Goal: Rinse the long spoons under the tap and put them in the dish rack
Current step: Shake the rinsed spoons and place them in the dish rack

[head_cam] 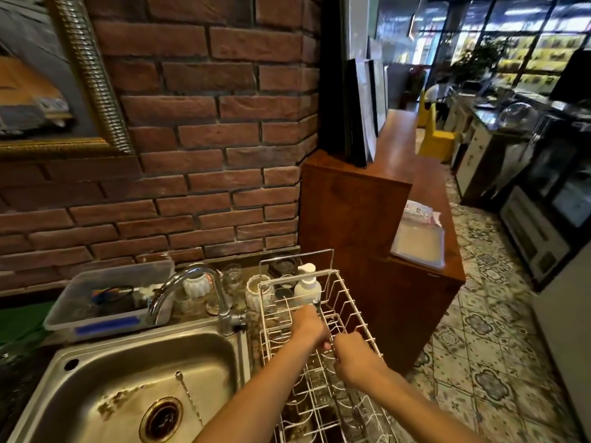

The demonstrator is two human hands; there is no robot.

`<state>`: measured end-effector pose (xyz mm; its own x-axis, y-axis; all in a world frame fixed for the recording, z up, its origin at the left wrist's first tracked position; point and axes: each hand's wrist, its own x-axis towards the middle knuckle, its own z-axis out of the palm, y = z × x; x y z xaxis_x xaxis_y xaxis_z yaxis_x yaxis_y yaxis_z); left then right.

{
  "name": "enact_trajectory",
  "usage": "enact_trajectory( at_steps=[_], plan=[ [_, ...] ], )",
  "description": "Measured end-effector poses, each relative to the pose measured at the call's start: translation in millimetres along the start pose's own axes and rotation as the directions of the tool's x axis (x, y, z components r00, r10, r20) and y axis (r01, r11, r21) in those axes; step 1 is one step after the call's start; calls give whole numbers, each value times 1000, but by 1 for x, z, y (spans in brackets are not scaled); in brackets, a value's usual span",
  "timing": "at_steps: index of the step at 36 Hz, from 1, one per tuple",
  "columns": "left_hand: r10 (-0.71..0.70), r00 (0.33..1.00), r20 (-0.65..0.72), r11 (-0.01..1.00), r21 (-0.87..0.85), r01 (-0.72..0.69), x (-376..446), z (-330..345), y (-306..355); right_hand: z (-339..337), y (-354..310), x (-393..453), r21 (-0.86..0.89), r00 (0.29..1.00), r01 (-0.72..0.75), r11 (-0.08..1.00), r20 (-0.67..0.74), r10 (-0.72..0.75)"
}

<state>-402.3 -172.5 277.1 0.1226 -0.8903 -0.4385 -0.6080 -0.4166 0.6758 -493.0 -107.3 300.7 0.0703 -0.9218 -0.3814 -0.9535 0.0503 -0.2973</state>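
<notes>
Both hands reach into the white wire dish rack, which stands just right of the steel sink. Left hand is curled in a grip around something thin at the rack's middle wires; a metal tip shows just above the knuckles, likely a long spoon's end, though blur hides the rest. Right hand sits just beside it, touching or nearly so, fingers curled on the rack wires or the same thing; I cannot tell which. One long spoon lies inside the sink, near the drain. Behind the sink stands the chrome tap; a soap pump bottle stands at the rack's far end
</notes>
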Motion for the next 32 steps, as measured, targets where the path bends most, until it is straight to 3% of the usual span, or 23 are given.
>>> enact_trajectory(
  at_steps=[23, 32],
  plan=[
    [98, 995, -28, 971, 221, -89, 6, 19, -2, 15, 5, 0, -23, 997, 36, 999, -67, -38],
    [48, 998, -29, 999, 16, -48, -5, -19, -1, 5, -1, -4, -10, 998, 8, 1000, -67, -9]
  ],
)
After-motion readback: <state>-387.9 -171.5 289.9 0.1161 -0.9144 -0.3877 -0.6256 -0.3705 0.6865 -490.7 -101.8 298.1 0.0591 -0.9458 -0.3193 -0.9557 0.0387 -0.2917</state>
